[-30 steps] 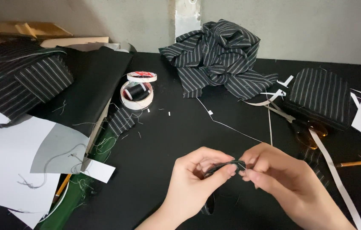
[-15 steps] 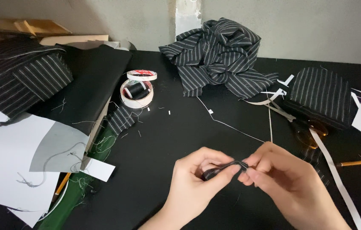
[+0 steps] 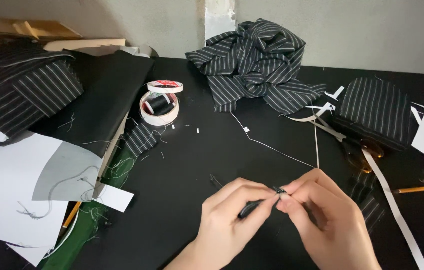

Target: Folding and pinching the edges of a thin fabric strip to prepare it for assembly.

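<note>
the left hand [image 3: 232,220] and the right hand [image 3: 324,220] meet fingertip to fingertip low over the black desk [image 3: 212,150], both pinched closed on a small dark strip of fabric [image 3: 252,207] held between them just above the desk top; what exactly it is stays too small to tell. a thin white thread [image 3: 272,147] runs across the desk just beyond the hands. further back lies a crumpled heap of black pinstriped cloth [image 3: 254,65], and to its left two rolls of white tape [image 3: 159,102] with a black spool inside the lower one. brown-handled scissors [image 3: 357,147] rest to the right beside a folded piece of striped fabric [image 3: 374,112], with a yellow pencil [image 3: 422,188] near the edge and white paper sheets [image 3: 17,195] on the left
</note>
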